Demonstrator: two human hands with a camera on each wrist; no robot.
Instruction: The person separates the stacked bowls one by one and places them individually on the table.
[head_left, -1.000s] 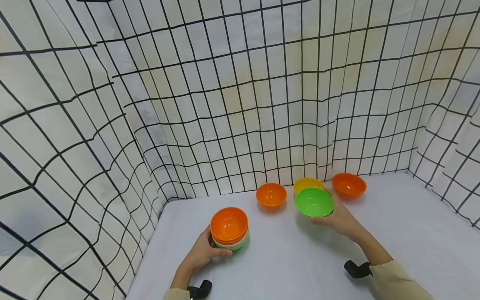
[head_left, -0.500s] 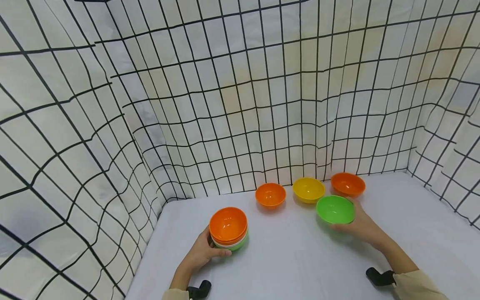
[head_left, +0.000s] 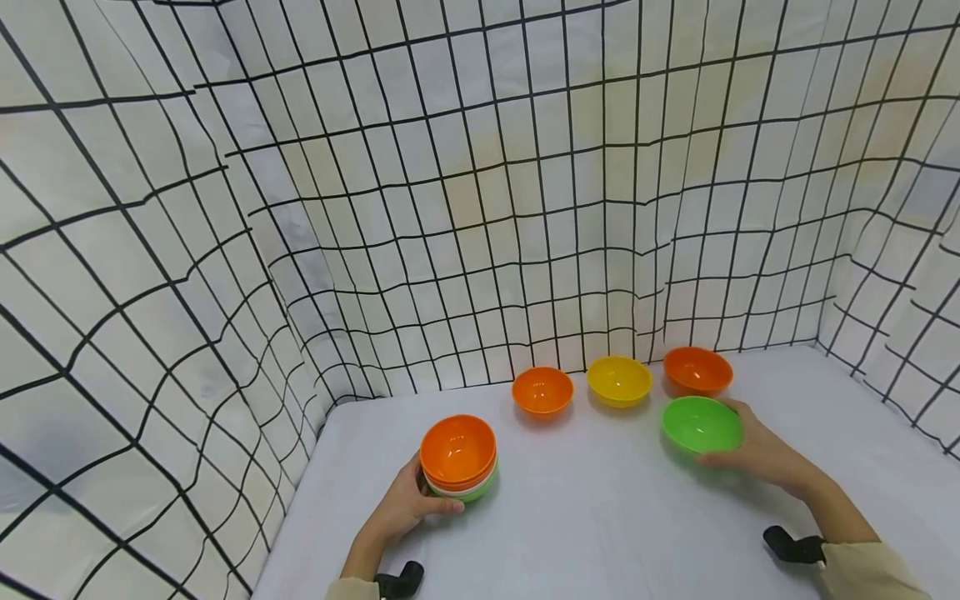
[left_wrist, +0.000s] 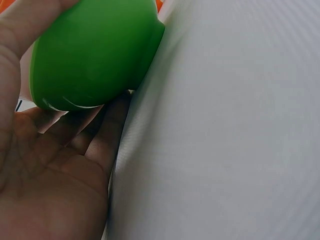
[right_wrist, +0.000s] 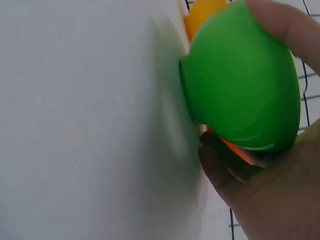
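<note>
On the left of the table, my left hand (head_left: 407,502) holds a nested stack of bowls, its thumb on the near side. An orange bowl (head_left: 458,450) tops the stack, with a white rim and a green bowl (left_wrist: 95,55) beneath. To the right, a separate green bowl (head_left: 702,425) is gripped by my right hand (head_left: 765,450) from its right side, thumb in front and fingers behind. Its base (right_wrist: 189,90) is close to the tabletop; whether it touches, I cannot tell.
Along the back of the table stand an orange bowl (head_left: 542,392), a yellow bowl (head_left: 618,382) and a darker orange bowl (head_left: 697,371), which is right behind the green one. A white cloth wall (head_left: 480,208) with black grid lines rises behind the white table (head_left: 570,517).
My right hand has carried the green bowl rightward and slightly nearer, from in front of the yellow bowl to in front of the darker orange one. The left hand and its stack stay put.
</note>
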